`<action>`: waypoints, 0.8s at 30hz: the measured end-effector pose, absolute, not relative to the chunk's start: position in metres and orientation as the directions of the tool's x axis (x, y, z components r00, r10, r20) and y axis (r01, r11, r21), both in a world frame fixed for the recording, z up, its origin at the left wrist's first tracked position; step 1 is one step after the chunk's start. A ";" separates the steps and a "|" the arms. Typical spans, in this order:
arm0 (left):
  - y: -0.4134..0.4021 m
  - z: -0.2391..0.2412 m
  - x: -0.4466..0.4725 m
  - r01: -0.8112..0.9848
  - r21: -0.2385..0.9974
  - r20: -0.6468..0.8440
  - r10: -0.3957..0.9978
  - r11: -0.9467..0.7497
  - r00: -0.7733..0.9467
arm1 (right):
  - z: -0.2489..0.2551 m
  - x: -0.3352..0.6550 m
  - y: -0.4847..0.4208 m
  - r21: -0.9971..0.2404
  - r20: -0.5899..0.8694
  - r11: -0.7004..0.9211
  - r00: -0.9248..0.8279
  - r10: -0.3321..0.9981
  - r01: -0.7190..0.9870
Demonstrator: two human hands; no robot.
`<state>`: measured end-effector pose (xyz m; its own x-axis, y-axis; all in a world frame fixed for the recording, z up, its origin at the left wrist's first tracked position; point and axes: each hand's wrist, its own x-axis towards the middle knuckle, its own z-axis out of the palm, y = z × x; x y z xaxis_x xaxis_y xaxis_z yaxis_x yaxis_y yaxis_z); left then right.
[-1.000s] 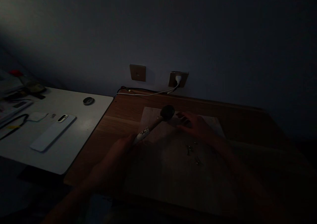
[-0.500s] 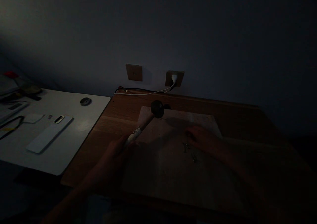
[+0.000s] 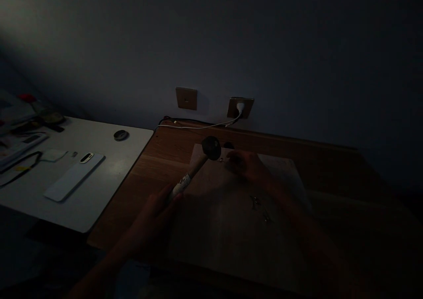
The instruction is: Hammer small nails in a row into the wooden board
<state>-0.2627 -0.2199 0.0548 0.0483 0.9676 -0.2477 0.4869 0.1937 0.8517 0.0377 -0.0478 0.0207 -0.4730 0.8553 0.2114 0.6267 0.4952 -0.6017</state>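
Observation:
My left hand is wrapped around the pale, taped handle of a mallet. The mallet's dark, round head is raised over the far part of a wooden board. My right hand is over the board's far side, fingers drawn together, just right of the head. A small shiny metal piece shows by its fingertips; the dark hides whether they grip anything. Several small metal pieces, perhaps screws or nails, lie on the board below my right forearm.
The board lies on a wooden desk against the wall. On the left, a white table bears a phone, a tape roll and a red-capped bottle. A white cable runs to a wall socket.
My right hand has moved left and away from me, closer to the mallet head and the shiny piece. The mallet stays in my left hand. The view has shifted slightly.

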 end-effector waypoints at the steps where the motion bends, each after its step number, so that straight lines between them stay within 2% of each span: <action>1: -0.220 0.054 -0.263 0.482 0.854 -0.250 0.967 0.194 0.054 | 0.021 0.036 -0.048 -0.599 0.207 0.500 -0.482 0.851 0.625; 11: -0.220 0.048 -0.270 0.501 0.839 -0.278 0.959 0.213 0.059 | 0.030 0.025 -0.043 -0.565 0.143 0.500 -0.519 0.843 0.656; 24: -0.217 0.057 -0.266 0.471 0.862 -0.252 0.965 0.188 0.077 | 0.023 0.030 -0.045 -0.619 0.140 0.465 -0.494 0.858 0.633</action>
<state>-0.2656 -0.2166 0.0573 0.0770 0.9646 -0.2521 0.4709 0.1877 0.8620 0.0305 -0.0450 0.0228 -0.4941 0.8581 0.1395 0.6329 0.4651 -0.6190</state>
